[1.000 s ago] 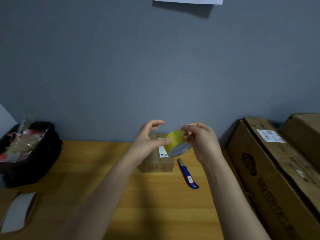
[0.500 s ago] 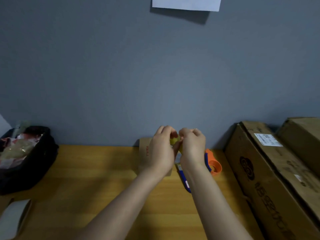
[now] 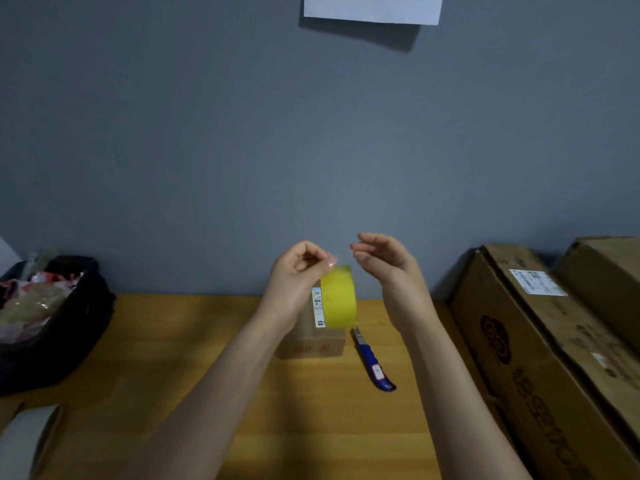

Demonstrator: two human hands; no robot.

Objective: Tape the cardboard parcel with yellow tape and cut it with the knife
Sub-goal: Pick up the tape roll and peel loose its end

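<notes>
A small cardboard parcel point(image 3: 317, 346) with a white label lies on the wooden table point(image 3: 173, 341) near the wall. The yellow tape roll point(image 3: 339, 299) is upright and edge-on just above or on the parcel's top; I cannot tell whether it touches. My left hand point(image 3: 296, 282) pinches the roll's upper edge with thumb and forefinger. To the roll's right is my right hand point(image 3: 386, 263), raised with its fingers apart and off the roll. A blue utility knife point(image 3: 374, 365) lies on the table right of the parcel.
Large cardboard boxes point(image 3: 540, 341) line the table's right side. A black bag point(image 3: 59, 337) stuffed with wrappers stands at the left. A grey roll point(image 3: 24, 441) lies at the front left corner. A white sheet point(image 3: 372, 8) hangs on the grey wall.
Both hands were closed together on the tape roll; now they have parted. The right hand has let go and opened, while the left still holds the roll, which has turned edge-on.
</notes>
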